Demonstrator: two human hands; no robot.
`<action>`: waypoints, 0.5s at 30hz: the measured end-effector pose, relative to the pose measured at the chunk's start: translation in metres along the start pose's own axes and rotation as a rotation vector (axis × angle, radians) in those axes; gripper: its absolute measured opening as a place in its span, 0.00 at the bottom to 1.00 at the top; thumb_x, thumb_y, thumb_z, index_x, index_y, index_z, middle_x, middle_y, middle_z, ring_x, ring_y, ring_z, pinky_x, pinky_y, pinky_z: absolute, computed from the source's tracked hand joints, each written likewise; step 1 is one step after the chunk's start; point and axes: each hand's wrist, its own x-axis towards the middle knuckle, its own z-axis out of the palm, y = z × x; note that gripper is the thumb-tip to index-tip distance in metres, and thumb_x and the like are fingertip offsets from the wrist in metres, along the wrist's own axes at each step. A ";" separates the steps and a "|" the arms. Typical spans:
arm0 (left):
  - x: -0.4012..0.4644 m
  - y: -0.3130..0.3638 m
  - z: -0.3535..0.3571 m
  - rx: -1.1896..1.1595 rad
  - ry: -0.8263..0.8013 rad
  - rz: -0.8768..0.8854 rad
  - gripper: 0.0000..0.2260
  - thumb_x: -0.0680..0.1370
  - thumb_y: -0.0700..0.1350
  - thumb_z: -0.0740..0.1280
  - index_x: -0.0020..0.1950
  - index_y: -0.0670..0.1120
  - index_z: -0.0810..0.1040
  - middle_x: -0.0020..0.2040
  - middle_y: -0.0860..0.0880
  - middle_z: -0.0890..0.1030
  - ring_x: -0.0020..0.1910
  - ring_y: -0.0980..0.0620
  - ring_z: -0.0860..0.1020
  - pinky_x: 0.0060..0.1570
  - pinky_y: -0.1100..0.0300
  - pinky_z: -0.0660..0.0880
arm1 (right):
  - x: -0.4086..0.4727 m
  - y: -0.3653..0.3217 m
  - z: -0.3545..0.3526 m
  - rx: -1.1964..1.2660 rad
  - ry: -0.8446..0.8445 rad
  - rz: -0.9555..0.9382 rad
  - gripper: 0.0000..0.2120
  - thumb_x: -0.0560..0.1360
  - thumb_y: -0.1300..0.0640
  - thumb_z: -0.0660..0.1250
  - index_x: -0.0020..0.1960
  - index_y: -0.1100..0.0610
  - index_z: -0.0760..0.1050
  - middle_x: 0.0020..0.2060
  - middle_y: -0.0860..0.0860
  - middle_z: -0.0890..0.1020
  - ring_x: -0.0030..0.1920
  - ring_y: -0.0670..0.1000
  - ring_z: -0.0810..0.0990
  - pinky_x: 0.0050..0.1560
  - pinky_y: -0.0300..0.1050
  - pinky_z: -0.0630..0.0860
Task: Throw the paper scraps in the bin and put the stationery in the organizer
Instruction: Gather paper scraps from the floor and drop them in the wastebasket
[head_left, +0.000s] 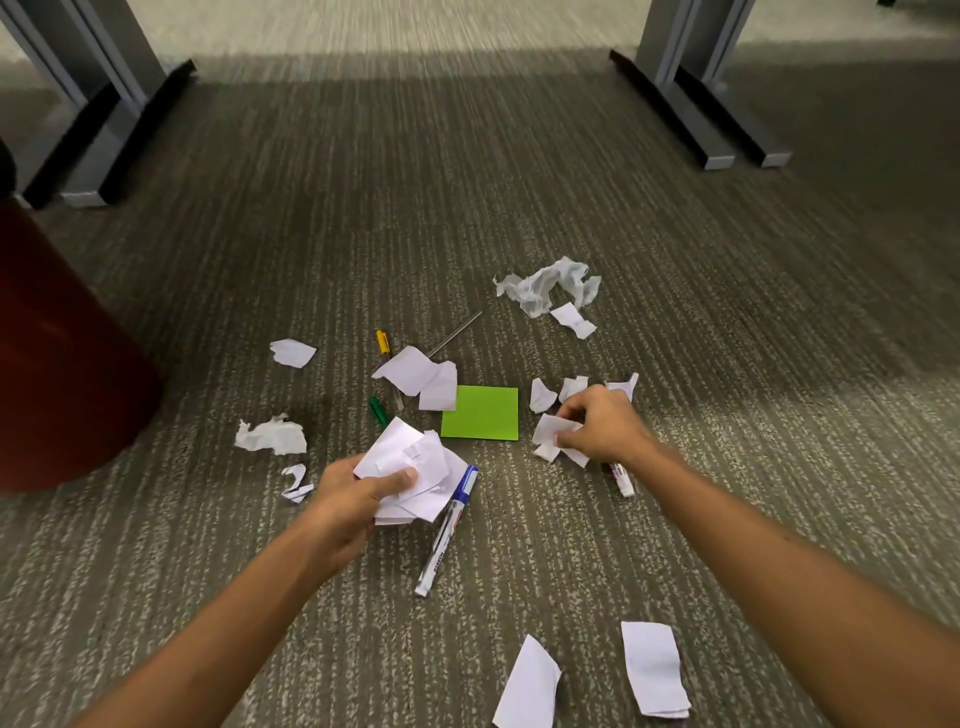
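Torn white paper scraps and stationery are seen strewn over the grey striped carpet floor (519, 208), with the clear-up judged to be at an early stage. A bunch of gathered white scraps (408, 470) is clutched in the left hand (353, 499), thumb pressed over the top, while a small torn white scrap (553, 431) is pinched between thumb and fingertips of the right hand (602, 423), low over the floor. A dark red round bin (62, 364) is glimpsed at the left edge; whether anything has been dropped in it cannot be told, and no organizer is in view. Much is left lying: a crumpled white tissue-like wad (550, 286) at the far side, a crumpled white ball (270, 436) near the bin, flat white slips (421, 376) beside a lime-green square sticky-note pad (480, 421), and two larger white strips (654, 670) nearest the camera. None of the stationery appears to have been collected: a blue-capped white marker (447, 535) just beside the left hand, a red-and-white marker (623, 480) partly hidden under the right hand, a yellow-capped pen (383, 343), a green-capped pen (377, 410) and a thin grey metal rod (457, 332) are all left on the floor
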 end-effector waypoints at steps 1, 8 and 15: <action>-0.001 0.000 -0.002 -0.001 0.002 0.006 0.13 0.73 0.31 0.69 0.57 0.36 0.77 0.51 0.39 0.83 0.45 0.43 0.83 0.36 0.55 0.80 | 0.003 0.000 -0.003 0.049 0.034 0.008 0.04 0.68 0.59 0.77 0.42 0.56 0.84 0.37 0.52 0.83 0.39 0.49 0.79 0.35 0.38 0.70; -0.001 0.001 -0.015 -0.004 0.020 0.023 0.07 0.73 0.32 0.70 0.46 0.42 0.78 0.39 0.47 0.87 0.37 0.49 0.85 0.32 0.57 0.80 | 0.042 -0.003 -0.020 0.041 0.102 0.170 0.21 0.69 0.54 0.78 0.60 0.58 0.81 0.57 0.57 0.82 0.51 0.52 0.79 0.49 0.40 0.74; -0.004 0.007 -0.025 -0.017 0.035 0.014 0.09 0.72 0.31 0.71 0.51 0.38 0.79 0.45 0.43 0.86 0.39 0.46 0.85 0.30 0.57 0.80 | 0.053 -0.007 -0.022 -0.035 0.089 0.123 0.13 0.66 0.58 0.79 0.49 0.58 0.82 0.48 0.56 0.84 0.46 0.53 0.81 0.46 0.44 0.78</action>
